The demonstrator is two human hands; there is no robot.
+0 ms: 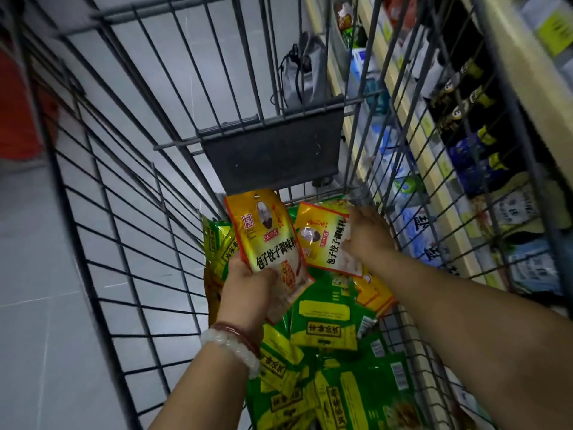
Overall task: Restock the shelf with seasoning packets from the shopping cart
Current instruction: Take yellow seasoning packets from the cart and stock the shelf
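Left hand (248, 283): grip clenched on the lower end of a yellow packet (266, 234), thumb over its face; packet stands nearly upright, top edge toward the far end of the cart.
Left wrist: white bead bracelet (231, 352) with a dark red bangle (238, 332) just above it.
Right hand (367, 234): palm down, grip grasping the right edge of a second yellow packet (322, 240); fingertips hidden behind the packet.
Second packet: tilted, lying just right of the left-hand packet, the two close but whether touching, cannot tell.
Below both grips: heap of green packets (322, 324) with yellow labels on the cart floor, more yellow ones mixed in near the right hand.
Cart (130, 212): grey wire basket; dark flap (273, 150) beyond the grips at the far end.
Right of right grip: shelf (434, 169) outside the wire wall, holding blue-white bags and dark bottles; labels blurred.
Beyond cart: grey bag (304, 76) on the pale tiled floor (37, 274).
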